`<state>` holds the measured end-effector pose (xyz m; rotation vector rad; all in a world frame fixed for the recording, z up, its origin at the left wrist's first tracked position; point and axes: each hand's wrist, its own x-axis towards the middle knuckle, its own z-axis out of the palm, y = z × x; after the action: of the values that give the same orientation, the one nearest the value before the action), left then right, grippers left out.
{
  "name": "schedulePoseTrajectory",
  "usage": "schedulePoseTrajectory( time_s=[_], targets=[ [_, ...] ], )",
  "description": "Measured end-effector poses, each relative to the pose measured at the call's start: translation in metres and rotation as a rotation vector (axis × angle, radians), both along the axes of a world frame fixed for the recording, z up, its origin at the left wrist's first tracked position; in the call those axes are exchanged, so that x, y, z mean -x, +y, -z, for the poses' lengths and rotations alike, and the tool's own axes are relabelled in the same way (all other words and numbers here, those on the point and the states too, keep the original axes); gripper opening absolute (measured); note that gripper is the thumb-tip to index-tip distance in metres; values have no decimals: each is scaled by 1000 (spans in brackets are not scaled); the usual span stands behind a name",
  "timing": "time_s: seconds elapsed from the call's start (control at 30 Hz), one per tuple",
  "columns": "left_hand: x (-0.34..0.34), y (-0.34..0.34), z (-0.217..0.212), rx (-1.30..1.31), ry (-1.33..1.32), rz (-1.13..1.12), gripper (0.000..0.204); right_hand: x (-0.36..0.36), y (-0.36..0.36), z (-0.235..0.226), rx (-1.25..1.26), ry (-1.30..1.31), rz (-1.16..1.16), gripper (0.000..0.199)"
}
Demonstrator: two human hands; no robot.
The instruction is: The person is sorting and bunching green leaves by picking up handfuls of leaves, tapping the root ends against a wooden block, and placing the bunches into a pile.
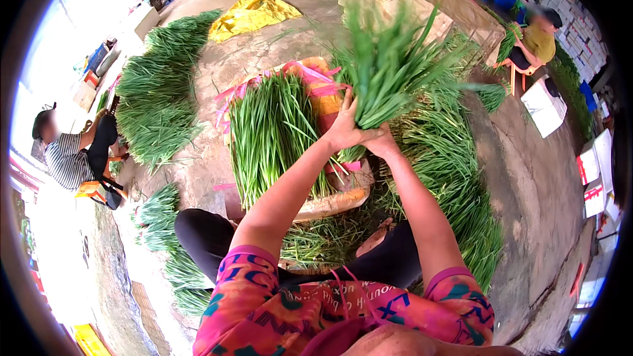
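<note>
Both of my hands grip one thick bunch of green garlic chives (395, 66) near its lower end, and its leafy tops fan up and away, blurred by motion. My left hand (346, 125) wraps the left side of the bunch. My right hand (382, 142) closes round the bottom of it from the right. Left of the hands, a broad stack of chives (273, 132) lies on a low orange stand (343, 206), its stalks pointing toward me. Pink ribbon strips (316, 74) hang round the stand's far and left sides.
Heaps of chives lie on the right (455, 178), far left (155, 86) and near left (188, 277). A yellow sack (254, 14) and a brown sheet (395, 6) lie farther off. One seated person (72, 155) is at left, another (537, 43) at far right beside a white box (544, 105).
</note>
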<state>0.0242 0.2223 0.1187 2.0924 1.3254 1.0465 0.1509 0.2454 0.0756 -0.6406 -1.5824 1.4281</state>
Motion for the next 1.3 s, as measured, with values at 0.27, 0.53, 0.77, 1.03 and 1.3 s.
schedulePoseTrajectory(
  time_s=[0.27, 0.53, 0.77, 1.03, 1.3],
  targets=[
    [-42, -4, -60, 106, -273, 145, 96, -79, 1, -76, 251, 444, 68, 57],
    [28, -62, 78, 65, 675, -93, 50, -127, -16, -63, 443, 829, -124, 59],
    [58, -93, 47, 301, 914, 146, 24, -124, -13, -56, 400, 930, -241, 56],
    [37, -108, 36, 126, 309, -201, 30, -105, -6, -42, 462, 930, -358, 47],
    [-15, -128, -40, -147, -271, -345, 25, -88, -12, -39, 547, 809, -430, 51]
  ],
)
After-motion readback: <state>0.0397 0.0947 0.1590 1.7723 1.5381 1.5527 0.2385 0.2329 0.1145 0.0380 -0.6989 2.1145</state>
